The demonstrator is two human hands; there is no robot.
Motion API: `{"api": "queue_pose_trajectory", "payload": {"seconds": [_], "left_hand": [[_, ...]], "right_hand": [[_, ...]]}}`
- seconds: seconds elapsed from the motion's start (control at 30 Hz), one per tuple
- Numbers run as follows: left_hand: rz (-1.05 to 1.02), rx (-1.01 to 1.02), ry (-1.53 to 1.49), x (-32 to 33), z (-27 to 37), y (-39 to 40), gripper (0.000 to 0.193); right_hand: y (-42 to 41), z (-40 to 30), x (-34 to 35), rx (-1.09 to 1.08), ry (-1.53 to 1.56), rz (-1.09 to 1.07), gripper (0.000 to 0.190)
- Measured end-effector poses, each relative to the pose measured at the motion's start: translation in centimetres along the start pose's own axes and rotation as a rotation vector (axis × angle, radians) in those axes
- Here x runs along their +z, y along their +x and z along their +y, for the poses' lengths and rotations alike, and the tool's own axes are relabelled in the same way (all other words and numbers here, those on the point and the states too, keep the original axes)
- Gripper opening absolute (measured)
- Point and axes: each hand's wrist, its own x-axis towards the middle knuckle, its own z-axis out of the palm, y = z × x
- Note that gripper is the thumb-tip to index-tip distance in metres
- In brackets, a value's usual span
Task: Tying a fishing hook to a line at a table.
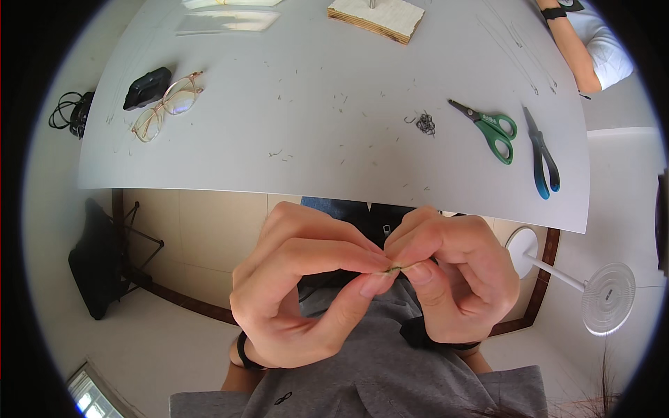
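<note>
My left hand [313, 287] and my right hand [454, 271] meet in front of my chest, below the table's near edge. Thumb and forefinger of each pinch a tiny greenish strand [395, 269], and the fingertips hide most of it. Whether a hook is attached to it I cannot tell. On the white table [235, 120] beyond lies a small heap of dark fish hooks [426, 124]. To its right are green-handled scissors [494, 128] and blue-handled pliers [541, 151], both with tips pointing away from me. Short greenish clippings [342, 104] are scattered over the tabletop.
Eyeglasses [167, 107] and a black case [148, 88] lie at the left. Clear plastic sleeves [227, 22] and a plywood block [376, 18] with a metal post are at the back. Thin lines [515, 60] lie near another person's arm [569, 47]. A white fan [609, 298] stands right.
</note>
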Motion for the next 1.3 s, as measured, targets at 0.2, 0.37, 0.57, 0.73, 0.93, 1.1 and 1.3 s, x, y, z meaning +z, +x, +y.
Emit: {"api": "queue_pose_trajectory", "payload": {"seconds": [0.2, 0.37, 0.57, 0.73, 0.93, 1.1, 1.3], "left_hand": [[-0.017, 0.102, 0.012, -0.2, -0.5, 0.3, 0.027], [-0.116, 0.18, 0.034, -0.9, -1.1, 0.8, 0.023], [-0.183, 0.262, 0.074, -1.3, -1.5, 1.1, 0.018], [-0.187, 0.302, 0.063, -1.3, -1.7, 1.4, 0.015], [-0.173, 0.222, 0.068, -1.5, -1.4, 1.1, 0.012], [-0.18, 0.237, 0.077, -1.5, -1.4, 1.1, 0.013], [-0.155, 0.234, 0.064, -1.2, -1.3, 0.9, 0.012]], "right_hand": [[0.0, 0.1, 0.0, -0.002, -0.011, -0.005, 0.019], [-0.1, 0.0, 0.0, 0.012, -0.025, -0.01, 0.017], [-0.2, -0.3, 0.1, 0.057, -0.023, -0.023, 0.015], [-0.1, -0.5, 0.1, 0.102, -0.007, -0.015, 0.014], [-0.1, -0.2, 0.0, 0.075, 0.017, -0.03, 0.014], [-0.2, -0.4, 0.1, 0.087, 0.01, -0.026, 0.013], [-0.2, -0.6, 0.1, 0.101, 0.034, -0.023, 0.012]]}}
